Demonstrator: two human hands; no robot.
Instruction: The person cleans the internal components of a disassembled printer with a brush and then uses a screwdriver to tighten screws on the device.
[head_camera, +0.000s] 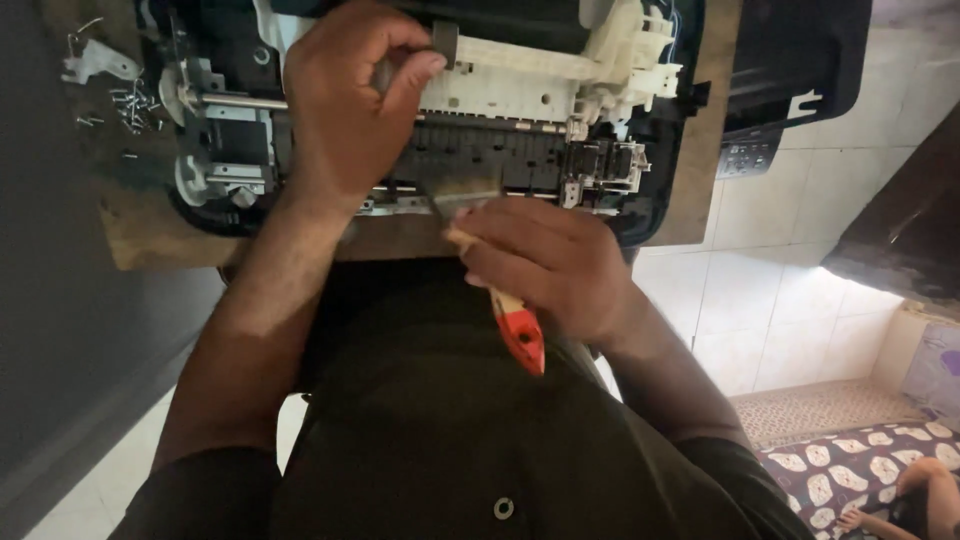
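Opened printer (520, 130) sits on the wooden surface (150, 235) right in front of you, cover off, white frame and rollers exposed. Your left hand (345, 105) is on the mechanism near the top, fingers (415, 70) curled and pinching a small grey part at the roller shaft. Your right hand (545, 265) grips a brush (515, 325) with a red handle end, fingers closed around it, bristles at the printer's front edge. Loose screws (130, 105) lie on the surface to the left. Another person's arm shows bottom right

Left hand (345, 105) and right hand (545, 265), grips closed.
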